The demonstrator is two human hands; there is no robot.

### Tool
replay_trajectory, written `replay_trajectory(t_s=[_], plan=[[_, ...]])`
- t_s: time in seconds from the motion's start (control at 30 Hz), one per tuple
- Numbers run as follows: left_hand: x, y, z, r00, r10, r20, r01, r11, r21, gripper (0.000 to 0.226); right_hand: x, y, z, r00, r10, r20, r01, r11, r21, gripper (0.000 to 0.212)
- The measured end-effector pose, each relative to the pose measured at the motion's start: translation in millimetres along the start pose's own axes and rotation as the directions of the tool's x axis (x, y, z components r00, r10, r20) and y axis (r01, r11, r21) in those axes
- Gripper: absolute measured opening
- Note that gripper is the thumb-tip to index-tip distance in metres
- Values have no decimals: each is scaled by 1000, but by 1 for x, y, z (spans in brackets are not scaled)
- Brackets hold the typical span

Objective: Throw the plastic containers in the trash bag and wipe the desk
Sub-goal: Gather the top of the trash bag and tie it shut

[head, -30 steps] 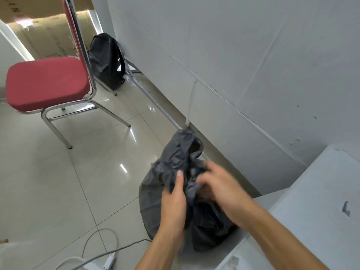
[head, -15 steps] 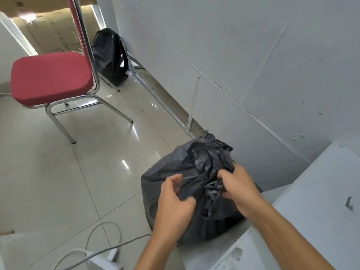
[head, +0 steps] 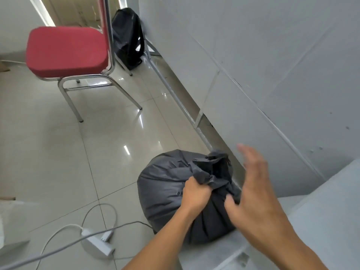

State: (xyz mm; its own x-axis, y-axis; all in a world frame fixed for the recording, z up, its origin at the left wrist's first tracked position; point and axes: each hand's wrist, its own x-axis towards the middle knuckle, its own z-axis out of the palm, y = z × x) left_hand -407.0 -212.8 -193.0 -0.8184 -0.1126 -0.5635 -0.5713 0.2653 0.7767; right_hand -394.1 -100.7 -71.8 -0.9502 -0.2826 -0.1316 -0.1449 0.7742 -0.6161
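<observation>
A full dark grey trash bag (head: 165,188) rests on the tiled floor beside the white desk (head: 321,221). My left hand (head: 196,193) is clenched on the bag's gathered neck, whose crumpled top sticks up above my fist. My right hand (head: 253,193) hovers just right of the neck with fingers spread, holding nothing. No plastic containers are visible; the bag's contents are hidden.
A red-cushioned metal chair (head: 66,51) stands at the upper left. A black backpack (head: 128,36) leans against the grey wall (head: 253,65). A white power strip (head: 97,244) with cables lies on the floor left of the bag.
The bag has dropped lower and its neck is now bunched tight in my left fist. My right hand has let go of the bag and opened beside it.
</observation>
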Motion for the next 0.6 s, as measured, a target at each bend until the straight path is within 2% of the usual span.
replay_trajectory(t_s=[0.03,0.07,0.1,0.13,0.17,0.2,0.23,0.27,0.3,0.33,0.37,0.43,0.47,0.5,0.53,0.57,0.6], plan=[[6,-1,-4,1000,9,12,-9,1000,-8,22,1,3,5,977,-144,155,173,964,-200,116],[8,2,-8,997,32,64,-29,998,-56,29,3,6,10,921,-168,351,295,889,-350,125],[8,2,-19,988,42,151,-26,994,-105,32,8,14,14,858,-112,502,370,813,-451,130],[5,6,-25,967,17,256,3,997,-76,30,16,19,18,808,-72,585,430,751,-501,131],[2,7,-24,960,-2,280,15,999,-45,26,26,26,21,778,-77,623,485,704,-519,130],[7,-12,-36,949,46,312,-31,998,-51,24,37,31,23,762,-119,637,538,665,-518,128],[4,-9,-14,929,101,356,-100,995,-21,25,49,38,25,748,-173,640,582,635,-508,126],[13,-4,-3,920,18,391,-13,1000,-16,27,59,44,28,742,-203,639,607,609,-511,124],[25,-5,0,953,-40,301,29,999,41,37,68,48,33,748,-214,628,610,592,-526,119],[25,-9,-7,948,-47,316,49,999,0,37,75,54,40,770,-202,606,593,578,-560,112],[10,-17,-20,941,-57,333,39,998,59,25,79,58,46,791,-184,584,570,569,-593,100],[14,-11,-33,924,-153,350,235,951,-204,46,81,57,50,830,-42,556,496,514,-701,60],[14,-15,-33,952,-119,282,192,950,-246,54,83,57,50,836,61,545,455,478,-751,40],[8,-28,-30,990,-32,137,54,985,-166,57,85,57,48,830,175,530,397,483,-780,27],[0,-32,-20,996,92,9,-91,995,-33,62,87,60,46,809,297,507,312,514,-799,25],[-14,-35,-15,967,246,-61,-237,963,131,74,92,62,44,769,422,480,194,561,-805,27],[-22,-41,-6,945,326,-24,-310,916,254,89,94,60,41,717,526,458,48,619,-784,29]])
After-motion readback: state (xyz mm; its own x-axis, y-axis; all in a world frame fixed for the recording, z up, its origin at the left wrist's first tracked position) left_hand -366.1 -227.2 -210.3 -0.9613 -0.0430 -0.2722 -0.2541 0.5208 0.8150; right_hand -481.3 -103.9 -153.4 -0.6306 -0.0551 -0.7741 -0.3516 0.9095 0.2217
